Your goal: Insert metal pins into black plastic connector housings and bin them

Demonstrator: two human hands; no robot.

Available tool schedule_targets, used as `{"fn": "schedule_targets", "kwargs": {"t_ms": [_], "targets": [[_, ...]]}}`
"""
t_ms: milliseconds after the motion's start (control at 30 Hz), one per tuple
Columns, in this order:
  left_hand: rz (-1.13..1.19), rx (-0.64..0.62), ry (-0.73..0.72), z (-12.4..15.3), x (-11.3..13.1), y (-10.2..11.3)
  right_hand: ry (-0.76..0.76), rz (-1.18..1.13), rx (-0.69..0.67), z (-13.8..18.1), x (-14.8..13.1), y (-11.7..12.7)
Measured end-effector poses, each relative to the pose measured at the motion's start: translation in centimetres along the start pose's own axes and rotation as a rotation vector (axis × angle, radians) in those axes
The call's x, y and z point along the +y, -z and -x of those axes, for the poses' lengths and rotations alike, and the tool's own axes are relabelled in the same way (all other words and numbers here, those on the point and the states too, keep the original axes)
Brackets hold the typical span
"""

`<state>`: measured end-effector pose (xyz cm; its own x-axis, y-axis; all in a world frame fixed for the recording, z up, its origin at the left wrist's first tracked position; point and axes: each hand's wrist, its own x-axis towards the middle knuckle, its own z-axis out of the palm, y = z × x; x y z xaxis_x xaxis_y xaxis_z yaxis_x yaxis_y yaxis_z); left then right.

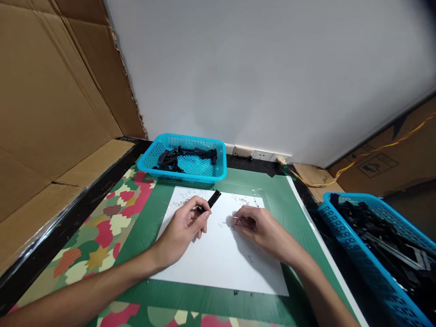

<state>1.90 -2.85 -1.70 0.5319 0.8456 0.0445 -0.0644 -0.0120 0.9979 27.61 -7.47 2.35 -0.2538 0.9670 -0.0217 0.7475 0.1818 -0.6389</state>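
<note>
Between the thumb and fingers of my left hand (185, 225) is a short black plastic strip (214, 198), tilted up to the right. My right hand (257, 225) is pinched over the white paper sheet (218, 268), with a thin metal piece (239, 218) at its fingertips; its exact kind is too small to make out. Small bent wire pieces (241, 199) lie scattered on the paper beyond my right hand. More of them sit in a pile (184, 200) behind my left hand, which partly hides it.
A blue plastic basket (182, 177) with black parts stands at the back. Another blue basket (371, 268), fuller of black parts, is at the right. Cardboard (57, 81) walls the left side. Yellow wires (337, 175) run from a wall socket (262, 155).
</note>
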Motion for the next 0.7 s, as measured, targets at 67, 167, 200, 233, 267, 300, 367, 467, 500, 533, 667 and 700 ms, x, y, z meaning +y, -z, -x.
{"fn": "schedule_targets", "kwargs": {"t_ms": [67, 167, 200, 233, 267, 300, 367, 467, 500, 533, 667, 700], "targets": [[-0.017, -0.006, 0.002, 0.0, 0.0, 0.0, 0.023, -0.043, 0.049, 0.0, -0.3, 0.3], [-0.047, -0.015, 0.011, 0.1, 0.1, 0.1, 0.018, -0.058, 0.108, 0.1, -0.5, 0.5], [-0.053, -0.018, 0.015, 0.1, 0.2, 0.1, 0.004, -0.042, 0.101, 0.2, -0.4, 0.6], [-0.057, -0.021, 0.018, 0.2, 0.2, 0.1, -0.015, -0.017, 0.079, 0.2, -0.3, 0.6], [-0.058, -0.024, 0.021, 0.2, 0.2, 0.1, -0.039, 0.012, 0.050, 0.3, -0.2, 0.5], [-0.059, -0.027, 0.023, 0.2, 0.2, 0.0, -0.066, 0.040, 0.018, 0.3, -0.1, 0.4], [-0.065, -0.027, 0.026, 0.2, 0.2, 0.0, -0.117, 0.082, -0.022, 0.3, 0.2, 0.2], [-0.081, -0.024, 0.028, 0.2, 0.2, 0.0, -0.143, 0.093, -0.021, 0.2, 0.3, -0.2], [-0.086, -0.023, 0.026, 0.3, 0.2, 0.0, -0.134, 0.085, -0.020, 0.1, 0.4, -0.3], [-0.091, -0.023, 0.026, 0.3, 0.2, 0.0, -0.122, 0.076, -0.019, 0.1, 0.4, -0.3], [-0.103, -0.025, 0.027, 0.3, 0.4, -0.1, -0.100, 0.068, -0.018, -0.1, 0.4, -0.5], [-0.105, -0.026, 0.029, 0.3, 0.4, -0.1, -0.103, 0.072, -0.009, -0.1, 0.5, -0.5]]}}
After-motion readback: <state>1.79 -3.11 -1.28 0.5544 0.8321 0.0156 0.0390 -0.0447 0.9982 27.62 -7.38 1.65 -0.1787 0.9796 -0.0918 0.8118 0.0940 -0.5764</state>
